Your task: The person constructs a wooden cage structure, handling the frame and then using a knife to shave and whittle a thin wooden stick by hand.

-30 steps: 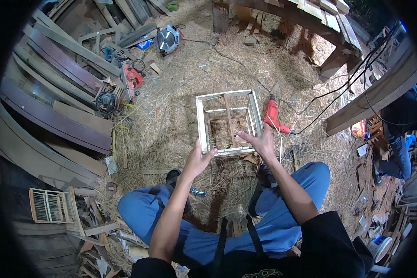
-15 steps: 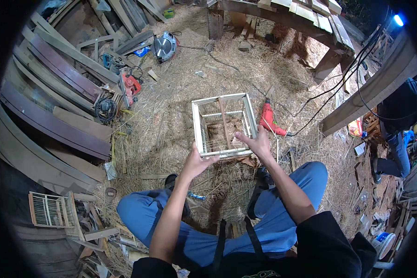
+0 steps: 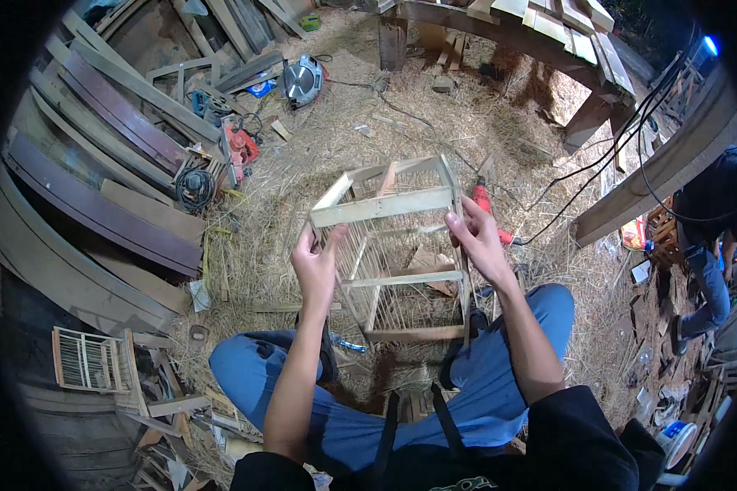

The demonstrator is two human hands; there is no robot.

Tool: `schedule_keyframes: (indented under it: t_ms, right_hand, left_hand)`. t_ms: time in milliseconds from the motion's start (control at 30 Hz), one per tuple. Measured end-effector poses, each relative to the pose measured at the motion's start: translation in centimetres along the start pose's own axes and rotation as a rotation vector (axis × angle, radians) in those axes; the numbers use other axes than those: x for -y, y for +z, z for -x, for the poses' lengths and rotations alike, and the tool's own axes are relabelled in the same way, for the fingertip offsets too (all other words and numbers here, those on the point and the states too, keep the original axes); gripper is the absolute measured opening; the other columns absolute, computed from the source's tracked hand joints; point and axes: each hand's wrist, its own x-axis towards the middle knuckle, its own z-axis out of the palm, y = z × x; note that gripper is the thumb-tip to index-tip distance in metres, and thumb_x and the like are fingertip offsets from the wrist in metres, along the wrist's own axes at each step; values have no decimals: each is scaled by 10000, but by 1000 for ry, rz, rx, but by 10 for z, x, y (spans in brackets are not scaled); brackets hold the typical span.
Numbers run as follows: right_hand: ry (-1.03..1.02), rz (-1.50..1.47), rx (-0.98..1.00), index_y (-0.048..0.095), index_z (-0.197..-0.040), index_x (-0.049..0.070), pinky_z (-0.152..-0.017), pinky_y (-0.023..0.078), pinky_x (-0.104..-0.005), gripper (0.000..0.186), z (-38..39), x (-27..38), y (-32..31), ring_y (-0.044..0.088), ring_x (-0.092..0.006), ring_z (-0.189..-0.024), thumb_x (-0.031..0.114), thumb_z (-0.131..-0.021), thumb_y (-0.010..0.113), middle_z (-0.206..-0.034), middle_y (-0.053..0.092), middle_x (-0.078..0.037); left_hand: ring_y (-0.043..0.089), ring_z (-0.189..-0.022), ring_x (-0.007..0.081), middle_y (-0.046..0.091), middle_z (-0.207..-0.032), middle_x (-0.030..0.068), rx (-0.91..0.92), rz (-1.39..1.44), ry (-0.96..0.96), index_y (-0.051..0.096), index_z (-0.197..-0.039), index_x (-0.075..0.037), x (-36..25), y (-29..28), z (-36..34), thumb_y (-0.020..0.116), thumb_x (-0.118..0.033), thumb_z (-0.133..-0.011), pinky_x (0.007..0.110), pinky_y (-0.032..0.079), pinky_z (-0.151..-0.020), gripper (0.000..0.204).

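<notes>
A pale wooden cage frame (image 3: 380,205) with thin slats down its sides is tilted between my hands, its top rail and barred side showing. My left hand (image 3: 318,260) grips its left side near the upper corner, thumb raised along the rail. My right hand (image 3: 479,244) holds the right upright just below the top rail, thumb toward me. Beyond my right hand, a red drill (image 3: 481,200) lies on the straw-strewn ground, partly hidden.
Curved boards (image 3: 98,221), a circular saw (image 3: 301,82), a red power tool (image 3: 237,150) and another small cage (image 3: 86,360) lie left. A plank-topped bench (image 3: 569,33) stands at the back. A leaning beam (image 3: 663,155), cords and another person (image 3: 704,204) are at the right.
The cage has been lifted and tipped, so its slatted side and lower crosspieces now show. Both my hands have moved outward and slightly up with it. The other person's legs have shifted.
</notes>
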Motion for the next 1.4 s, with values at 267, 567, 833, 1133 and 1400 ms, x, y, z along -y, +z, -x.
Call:
schedule_keyframes:
  t_ms: [267, 567, 833, 1133, 1400]
  right_hand:
    - [200, -522, -104, 491, -946, 95, -431, 208, -244, 262, -10, -12, 18, 252, -33, -459, 336, -1048, 508, -588, 296, 93]
    - [181, -486, -143, 481, -926, 102, -449, 207, -244, 245, -12, -17, 11, 270, -31, -473, 313, -1045, 521, -586, 306, 91]
    - [200, -500, -147, 490, -929, 90, -450, 216, -242, 249, -11, -15, 11, 272, -31, -472, 310, -1038, 535, -585, 310, 89]
    - [166, -384, -127, 492, -1373, -23, -469, 236, -210, 485, 0, -4, 28, 297, 2, -536, 282, -1011, 593, -661, 361, 113]
    - [180, -320, -123, 488, -1367, 2, -462, 258, -197, 465, 0, -3, 29, 319, -3, -514, 305, -1022, 562, -673, 353, 100]
  left_hand:
    - [469, -1316, 219, 433, -1473, 194, 174, 128, -11, 250, -1518, 61, 7, 3, 4, 697, -186, -935, 336, 381, -1094, 774]
    - [353, -1413, 247, 234, -1591, 210, 262, 100, 10, 71, -1555, 43, 27, 6, 6, 726, -74, -874, 363, 325, -1154, 952]
    - [243, -1467, 302, 191, -1590, 260, 205, -33, -35, 62, -1551, 50, 7, 13, 12, 814, -270, -807, 406, 201, -1207, 1105]
    - [98, -1492, 419, 33, -1583, 338, 165, -351, -129, -108, -1520, 66, 16, 23, 28, 900, -445, -661, 481, 152, -1223, 1420]
    - [242, -1448, 403, 150, -1552, 352, 151, -323, -107, -74, -1508, 112, 25, 25, 29, 890, -358, -699, 450, 243, -1189, 1344]
